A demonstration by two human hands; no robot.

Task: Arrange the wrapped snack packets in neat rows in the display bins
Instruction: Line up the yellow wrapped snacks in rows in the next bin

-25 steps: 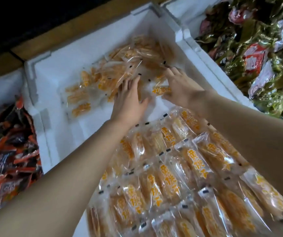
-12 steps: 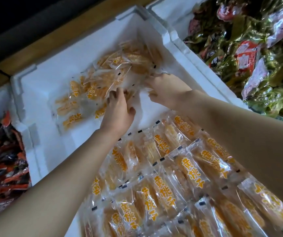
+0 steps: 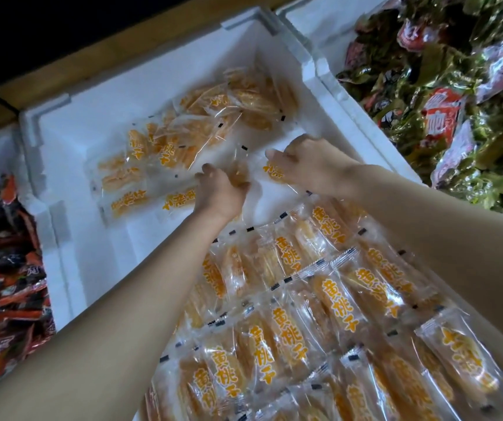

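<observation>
White foam makes up the display bin in front of you, and it is only partly in order. At the near end the clear peach packets with orange lettering lie in overlapping rows. At the far end a loose heap of the same packets lies at all angles, with bare foam between heap and rows.

Your hands are close together over that bare strip. Your left hand has its fingers curled round one packet taken from the near edge of the heap. Your right hand pinches a second packet just beside it, its printed side up.

You look to be mid-pick, drawing stock from the heap to extend the rows. Next, turn both packets to match the lettering of the rows and lay them against the farthest row, edges overlapping alike. The film is slick, so seat each one before you let go.

To your left a neighbouring bin holds red and black packets. To your right another holds green-gold and pink wrapped snacks, both unsorted.
</observation>
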